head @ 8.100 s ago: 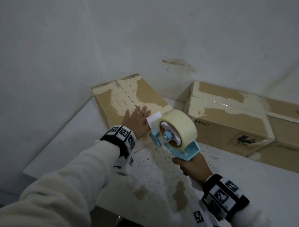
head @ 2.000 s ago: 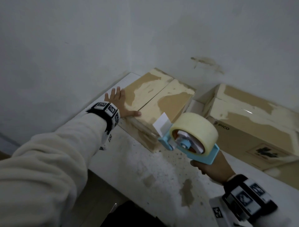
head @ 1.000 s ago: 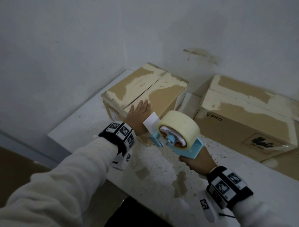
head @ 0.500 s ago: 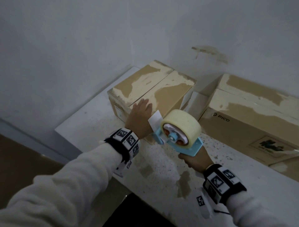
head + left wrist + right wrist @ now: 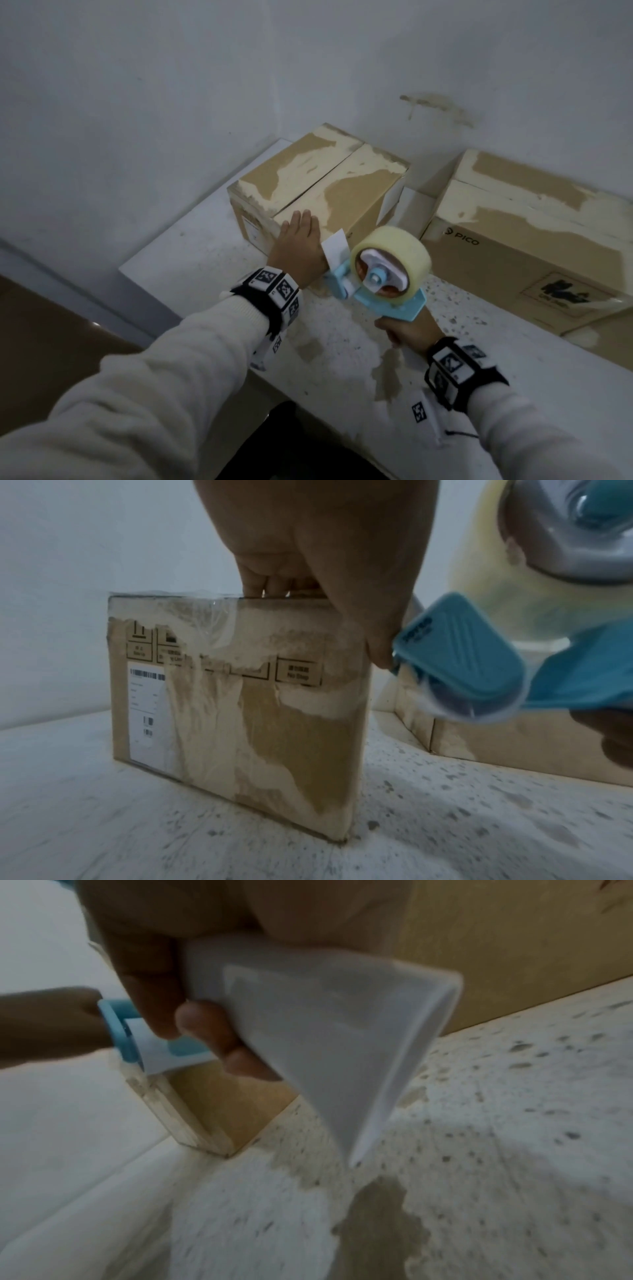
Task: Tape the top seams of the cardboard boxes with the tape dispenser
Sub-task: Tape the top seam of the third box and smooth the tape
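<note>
A small cardboard box point(image 5: 318, 185) with a bare centre seam stands at the table's far left corner. My left hand point(image 5: 298, 240) lies on its near top edge, fingers straight over the top; in the left wrist view the fingers point(image 5: 284, 585) reach over the edge of the box point(image 5: 240, 696). The blue tape dispenser point(image 5: 387, 274) with a pale tape roll hovers just right of that hand, a white tab sticking up at its front. My right hand point(image 5: 407, 330) grips its handle; the right wrist view shows fingers point(image 5: 154, 1001) curled round the white handle point(image 5: 308, 1028).
A larger cardboard box point(image 5: 527, 240) marked PICO lies at the right against the wall. The white speckled table point(image 5: 342, 359) has stained patches; its front edge drops to a dark floor at the left. Walls close in behind and to the left.
Two seconds back my left hand was on the box's left side; it has come round to the near top edge. In the last half second both hands stay almost still.
</note>
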### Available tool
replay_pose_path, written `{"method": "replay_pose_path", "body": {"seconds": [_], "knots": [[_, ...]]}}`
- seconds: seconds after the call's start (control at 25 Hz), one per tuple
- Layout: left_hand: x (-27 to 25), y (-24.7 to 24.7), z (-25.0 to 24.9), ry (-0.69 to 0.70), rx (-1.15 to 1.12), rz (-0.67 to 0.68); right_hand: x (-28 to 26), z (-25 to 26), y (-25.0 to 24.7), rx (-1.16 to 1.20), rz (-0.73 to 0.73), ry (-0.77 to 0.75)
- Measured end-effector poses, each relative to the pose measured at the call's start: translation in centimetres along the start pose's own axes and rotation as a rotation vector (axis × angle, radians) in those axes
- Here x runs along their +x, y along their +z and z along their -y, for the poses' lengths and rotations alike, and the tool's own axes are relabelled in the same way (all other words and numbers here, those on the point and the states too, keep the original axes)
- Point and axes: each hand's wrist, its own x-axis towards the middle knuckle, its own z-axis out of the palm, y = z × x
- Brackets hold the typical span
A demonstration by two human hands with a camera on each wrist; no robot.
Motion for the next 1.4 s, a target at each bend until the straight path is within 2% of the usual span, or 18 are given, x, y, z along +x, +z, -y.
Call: {"method": "replay_pose_path", "body": {"seconds": [0.16, 0.28, 0.48, 0.6, 0.68, 0.8, 0.88, 0.96, 1.0, 1.04, 1.12, 1.2, 1.4], "knots": [[-0.2, -0.3, 0.3, -0.001, -0.076, -0.031, 0.4, 1.3, -2.1, 0.045, -0.118, -0.017], [0.0, -1.5, 2.2, 0.033, 0.008, -0.008, 0.4, 2.7, -2.8, 0.113, -0.214, -0.039], [-0.1, -3.8, 7.9, -0.015, 0.232, 0.160, 0.5, 4.7, -2.8, 0.184, -0.323, -0.109], [0.1, -5.8, 10.1, -0.053, 0.269, 0.248, 0.9, 5.8, -3.2, 0.221, -0.390, -0.099], [1.3, -7.5, 9.4, -0.037, 0.221, 0.264, 1.5, 6.5, -3.2, 0.255, -0.410, -0.083], [4.4, -9.2, 6.0, 0.038, -0.041, 0.194, 2.5, 8.1, -3.4, 0.313, -0.456, -0.071], [6.2, -9.7, 3.5, -0.037, -0.519, 0.213, 3.1, 9.3, -3.5, 0.310, -0.466, -0.089], [7.9, -10.6, 1.8, -0.192, -1.191, 0.421, 3.9, 10.0, -3.9, 0.295, -0.498, -0.117], [8.6, -11.3, 1.2, -0.214, -1.423, 0.565, 4.4, 10.2, -4.0, 0.287, -0.531, -0.137], [9.3, -11.8, 1.0, -0.196, -1.559, 0.676, 4.7, 10.3, -4.1, 0.285, -0.564, -0.157], [10.9, -12.7, 0.8, -0.098, -1.634, 0.741, 5.4, 10.4, -4.2, 0.298, -0.623, -0.173], [12.3, -13.3, 0.6, -0.040, -1.607, 0.698, 6.0, 10.3, -4.1, 0.323, -0.652, -0.152], [14.7, -13.0, 0.9, -0.018, -1.566, 0.756, 6.6, 10.1, -3.0, 0.391, -0.674, -0.209]]}}
